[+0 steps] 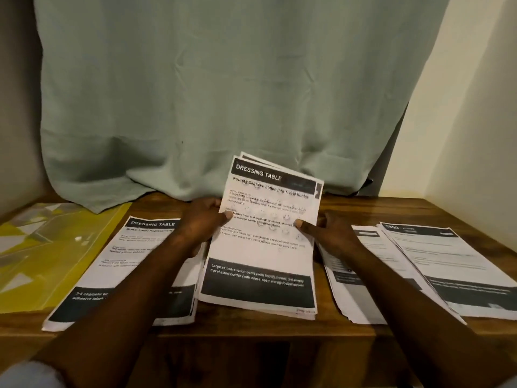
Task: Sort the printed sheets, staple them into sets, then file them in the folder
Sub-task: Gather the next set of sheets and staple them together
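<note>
Sheets (pixel 260 256): centre of bench (pixel 330 329), top tilted up.
Left hand (pixel 200 221): pinches left edge, thumb in front.
Right hand (pixel 328 232): pinches right edge likewise.
Handling: judged light, floppy, apt to fan; hold both edges.

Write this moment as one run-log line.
phase: sorting | left hand: pinches sheet stack | right hand: pinches it too | yellow folder: flat at table's left, untouched
</note>
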